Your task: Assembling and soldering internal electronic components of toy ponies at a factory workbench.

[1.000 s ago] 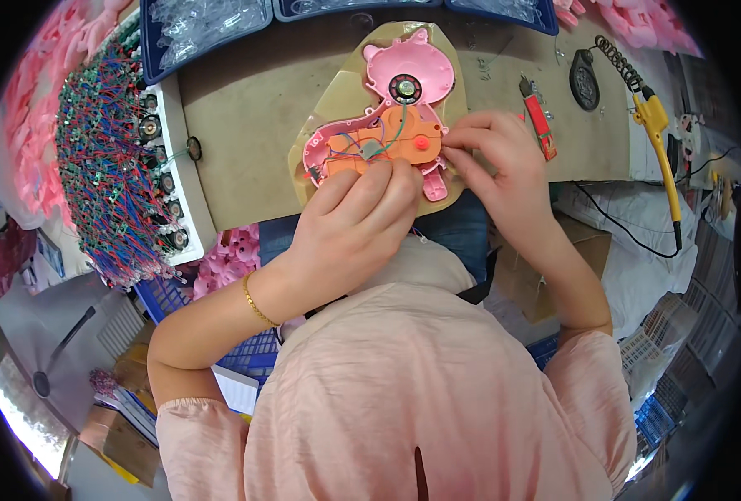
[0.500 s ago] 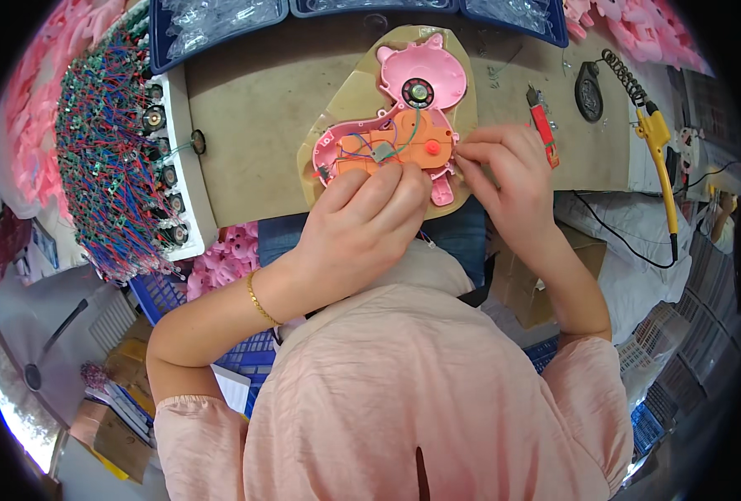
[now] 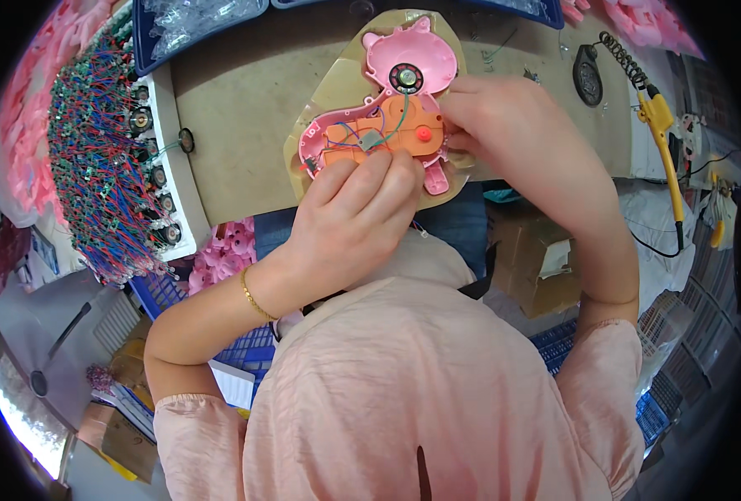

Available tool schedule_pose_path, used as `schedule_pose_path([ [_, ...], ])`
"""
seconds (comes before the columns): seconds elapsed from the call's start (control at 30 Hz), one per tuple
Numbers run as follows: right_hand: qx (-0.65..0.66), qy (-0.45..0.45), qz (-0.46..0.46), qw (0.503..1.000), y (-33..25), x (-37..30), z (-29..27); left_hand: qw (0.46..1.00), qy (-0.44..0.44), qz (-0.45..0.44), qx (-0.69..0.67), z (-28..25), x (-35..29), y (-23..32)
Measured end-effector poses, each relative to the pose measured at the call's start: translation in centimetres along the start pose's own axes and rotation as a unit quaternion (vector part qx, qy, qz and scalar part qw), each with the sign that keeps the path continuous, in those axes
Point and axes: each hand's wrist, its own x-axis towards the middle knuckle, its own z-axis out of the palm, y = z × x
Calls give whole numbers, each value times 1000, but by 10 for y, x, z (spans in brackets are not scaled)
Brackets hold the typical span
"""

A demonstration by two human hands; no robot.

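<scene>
A pink animal-shaped toy shell half (image 3: 412,54) lies face down in a tan, toy-shaped holder (image 3: 337,75). Inside it sits an orange plastic mechanism housing (image 3: 408,117) with a red round knob, a small grey square part and thin coloured wires. In the head part a round black speaker (image 3: 406,78) is seated, a green wire running from it. My left hand (image 3: 358,209) is closed, its curled fingers on the near edge of the shell beside the housing; the fingertips are partly hidden. My right hand (image 3: 504,113) has its fingers drawn together at the shell's right edge, and what they pinch is hidden.
On the left, a white foam tray (image 3: 189,200) carries speakers and a heap of wired circuit boards (image 3: 103,159). Blue bins (image 3: 212,42) of clear plastic parts line the back. To the right are a black oval object (image 3: 587,77) and a yellow coiled-cord tool (image 3: 658,125).
My right hand has moved up and farther over the table along the shell's right edge, its forearm now covering the red-handled tool. The view has shifted slightly; my left hand keeps its place on the shell.
</scene>
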Motion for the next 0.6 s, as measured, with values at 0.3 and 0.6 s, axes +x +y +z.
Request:
schedule_pose_path([
  [0.3,225,200,102,948,24,14,-4,999,-33,-3,-36,-7,-12,0],
  [0.6,80,298,68,949,60,80,10,969,-72,-146,-185,-52,4,-62],
])
